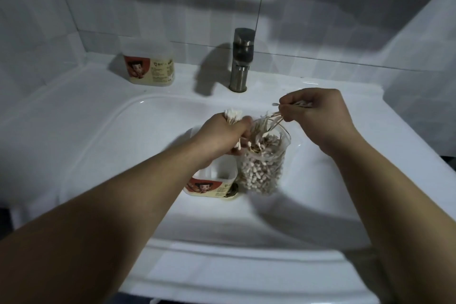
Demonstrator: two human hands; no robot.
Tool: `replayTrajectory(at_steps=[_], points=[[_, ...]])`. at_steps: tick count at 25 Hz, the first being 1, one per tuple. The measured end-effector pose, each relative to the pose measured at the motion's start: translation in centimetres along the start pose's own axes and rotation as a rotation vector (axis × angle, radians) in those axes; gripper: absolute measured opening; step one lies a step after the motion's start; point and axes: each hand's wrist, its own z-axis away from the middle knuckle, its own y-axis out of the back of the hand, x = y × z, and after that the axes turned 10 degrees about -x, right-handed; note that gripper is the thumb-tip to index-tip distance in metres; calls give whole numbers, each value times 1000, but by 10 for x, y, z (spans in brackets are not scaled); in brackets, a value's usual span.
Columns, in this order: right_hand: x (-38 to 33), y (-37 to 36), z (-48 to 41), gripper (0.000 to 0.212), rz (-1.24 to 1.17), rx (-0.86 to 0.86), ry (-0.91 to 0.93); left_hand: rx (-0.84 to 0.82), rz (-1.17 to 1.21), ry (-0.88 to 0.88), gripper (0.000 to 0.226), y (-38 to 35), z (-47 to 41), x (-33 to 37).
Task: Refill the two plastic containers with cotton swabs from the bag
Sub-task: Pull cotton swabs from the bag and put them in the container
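A clear plastic bag full of cotton swabs stands in the white sink basin. My left hand grips a bundle of swabs, white tips sticking up, right beside the bag's mouth. My right hand pinches a few swabs above the bag's open top. An open plastic container with a red cartoon label sits in the basin left of the bag, partly hidden under my left wrist. A second container with its lid on stands on the ledge at the back left.
A steel faucet rises from the ledge behind the basin. The drain shows just behind the open container. Tiled walls enclose the back and right side.
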Motion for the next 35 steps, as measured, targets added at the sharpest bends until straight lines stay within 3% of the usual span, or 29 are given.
replayTrajectory(at_steps=[6, 10, 15, 18, 24, 28, 32, 35], points=[[-2, -12, 0, 15, -209, -48, 7, -57, 83, -124, 11, 0, 1, 1], [1, -18, -2, 16, -198, -60, -8, -132, 69, -142, 13, -2, 3, 1], [2, -9, -4, 13, -241, -17, -21, 39, 16, -75, 17, 6, -1, 3], [0, -12, -1, 13, -235, -41, -19, 104, 111, -91, 28, 9, -2, 7], [-2, -25, 5, 17, -156, -130, 3, -207, 31, -159, 18, -1, 13, 10], [-4, -26, 4, 15, -238, -145, 7, -187, -11, -167, 24, -2, 12, 9], [-2, -21, 0, 11, -423, -56, -32, -217, -21, -168, 16, 2, 10, 10], [1, -19, -2, 12, -454, 7, -46, -151, -41, -118, 15, 4, 8, 9]])
